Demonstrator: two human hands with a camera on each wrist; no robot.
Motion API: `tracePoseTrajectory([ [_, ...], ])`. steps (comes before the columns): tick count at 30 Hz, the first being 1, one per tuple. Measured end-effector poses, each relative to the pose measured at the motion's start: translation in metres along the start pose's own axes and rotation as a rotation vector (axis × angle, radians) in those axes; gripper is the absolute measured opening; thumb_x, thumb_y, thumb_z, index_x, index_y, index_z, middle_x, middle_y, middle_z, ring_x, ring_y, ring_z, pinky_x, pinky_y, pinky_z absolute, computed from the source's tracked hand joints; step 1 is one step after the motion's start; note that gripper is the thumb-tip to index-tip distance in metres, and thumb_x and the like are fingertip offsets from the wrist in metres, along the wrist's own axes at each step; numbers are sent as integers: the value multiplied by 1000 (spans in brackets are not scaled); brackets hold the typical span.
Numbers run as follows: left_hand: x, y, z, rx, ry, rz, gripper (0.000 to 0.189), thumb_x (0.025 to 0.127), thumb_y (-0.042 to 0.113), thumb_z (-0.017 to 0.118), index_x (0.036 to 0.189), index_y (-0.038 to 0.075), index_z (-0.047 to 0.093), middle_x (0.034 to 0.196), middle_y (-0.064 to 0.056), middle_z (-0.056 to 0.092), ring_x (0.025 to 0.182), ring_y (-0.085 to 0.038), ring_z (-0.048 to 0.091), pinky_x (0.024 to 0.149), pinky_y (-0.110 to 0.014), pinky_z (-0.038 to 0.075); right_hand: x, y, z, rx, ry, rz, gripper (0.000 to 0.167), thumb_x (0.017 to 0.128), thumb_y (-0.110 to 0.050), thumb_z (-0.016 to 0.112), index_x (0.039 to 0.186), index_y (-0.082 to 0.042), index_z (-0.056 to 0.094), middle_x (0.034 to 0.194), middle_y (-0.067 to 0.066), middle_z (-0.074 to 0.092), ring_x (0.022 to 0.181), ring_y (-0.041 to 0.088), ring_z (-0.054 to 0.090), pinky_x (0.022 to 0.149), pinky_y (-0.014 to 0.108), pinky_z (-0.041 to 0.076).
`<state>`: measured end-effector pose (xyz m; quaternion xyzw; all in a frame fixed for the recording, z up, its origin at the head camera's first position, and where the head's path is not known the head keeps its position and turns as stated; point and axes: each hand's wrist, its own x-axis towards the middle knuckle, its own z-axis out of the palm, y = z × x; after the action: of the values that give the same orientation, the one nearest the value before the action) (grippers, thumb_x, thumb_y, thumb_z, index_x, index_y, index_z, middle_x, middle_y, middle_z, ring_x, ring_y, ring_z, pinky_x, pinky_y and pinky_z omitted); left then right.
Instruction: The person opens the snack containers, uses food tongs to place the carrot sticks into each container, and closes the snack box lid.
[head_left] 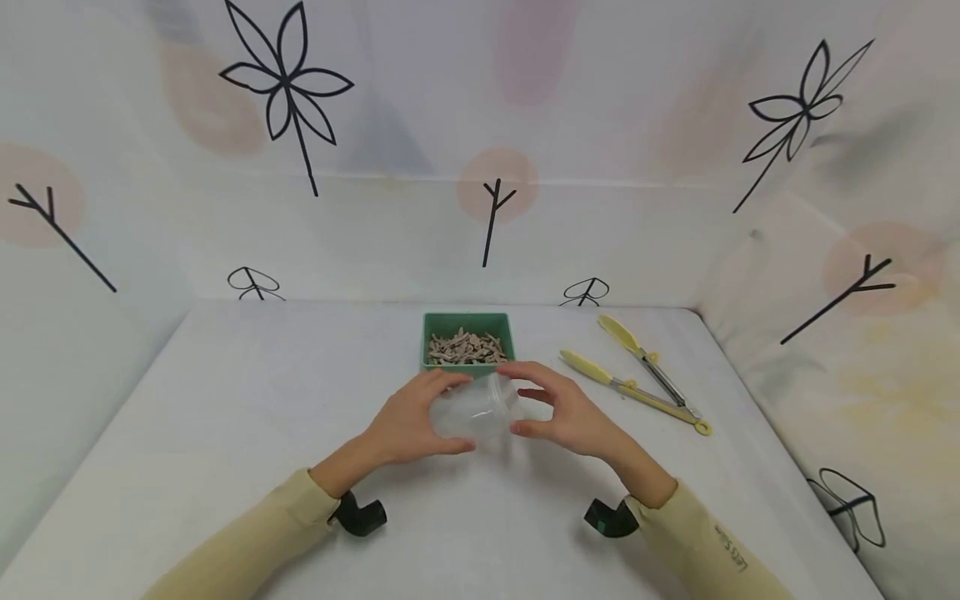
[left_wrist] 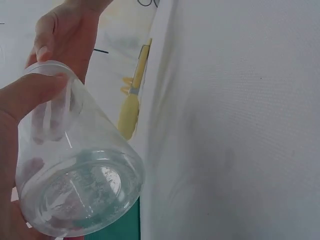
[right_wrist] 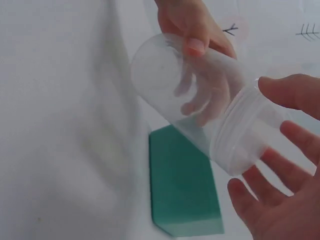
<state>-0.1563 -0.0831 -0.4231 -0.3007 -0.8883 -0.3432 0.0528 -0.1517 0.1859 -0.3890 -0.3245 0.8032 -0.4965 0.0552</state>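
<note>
A clear plastic jar is held on its side, tilted, above the white table, between both hands. My left hand grips its body near the base, thumb on one side and fingers on the other. At the ridged collar end, my right hand curves round the rim; its thumb touches the rim in the right wrist view. Whether a lid sits on that end I cannot tell. Nothing shows inside the see-through jar. Just beyond the hands stands a green rectangular tray filled with small brownish chips.
Yellow-tipped tongs lie spread apart on the right of the table, their ringed end towards the front. White cloth with plant drawings hangs behind and at both sides. Black elbow-shaped pieces sit at both wrists.
</note>
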Motion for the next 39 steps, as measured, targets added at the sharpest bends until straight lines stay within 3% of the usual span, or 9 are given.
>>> tracePoseTrajectory([
  [4, 1, -2, 0, 12, 7, 6, 80, 70, 53, 86, 137, 23, 57, 127, 7, 57, 112, -12, 53, 88, -41, 51, 0, -2, 1, -7, 1, 16, 72, 87, -11, 78, 150, -10, 42, 152, 9, 41, 136, 30, 42, 103, 52, 44],
  [11, 3, 0, -1, 278, 139, 193, 77, 71, 53, 85, 134, 18, 59, 124, -1, 59, 107, -19, 53, 84, -39, 51, 2, -11, 8, -163, 89, 227, 68, 95, -41, 67, 152, -14, 41, 141, 9, 53, 116, 27, 61, 84, 42, 56],
  [14, 4, 1, -2, 323, 184, 249, 77, 70, 52, 86, 133, 16, 60, 121, -2, 59, 104, -20, 53, 82, -38, 51, 3, -10, 10, -180, 104, 267, 66, 95, -44, 66, 150, -16, 44, 137, 9, 57, 111, 25, 64, 79, 40, 56],
  [16, 5, 1, -2, 314, 187, 253, 77, 70, 51, 86, 133, 16, 60, 121, -2, 59, 105, -20, 54, 83, -39, 51, 3, -10, 9, -169, 106, 275, 64, 95, -43, 67, 149, -17, 46, 136, 9, 58, 110, 24, 64, 79, 39, 56],
  [21, 4, 1, -3, 234, 125, 189, 79, 70, 51, 87, 136, 18, 58, 125, -2, 59, 111, -20, 56, 87, -41, 53, 1, -7, 7, -80, 90, 225, 65, 92, -29, 74, 149, -13, 46, 141, 9, 53, 116, 29, 61, 88, 41, 55],
  [31, 2, 1, -5, 87, -51, -19, 80, 73, 52, 84, 141, 22, 55, 136, 1, 57, 120, -19, 57, 93, -46, 50, -5, 4, 2, 54, 41, 34, 70, 84, -4, 80, 146, -11, 47, 145, 7, 47, 128, 34, 49, 101, 48, 47],
  [34, 1, -1, -4, 55, -65, -43, 81, 74, 52, 83, 143, 22, 53, 136, 3, 57, 119, -17, 57, 94, -44, 49, -7, 7, -1, 55, 49, 13, 71, 84, 0, 79, 146, -10, 47, 146, 10, 46, 128, 38, 47, 102, 50, 45],
  [39, -1, -5, -4, 2, -56, -49, 83, 74, 49, 85, 144, 22, 51, 135, 3, 58, 119, -15, 56, 96, -44, 48, -12, 14, -4, 5, 69, 50, 69, 84, 1, 77, 146, -9, 47, 146, 13, 47, 127, 41, 46, 100, 54, 45],
])
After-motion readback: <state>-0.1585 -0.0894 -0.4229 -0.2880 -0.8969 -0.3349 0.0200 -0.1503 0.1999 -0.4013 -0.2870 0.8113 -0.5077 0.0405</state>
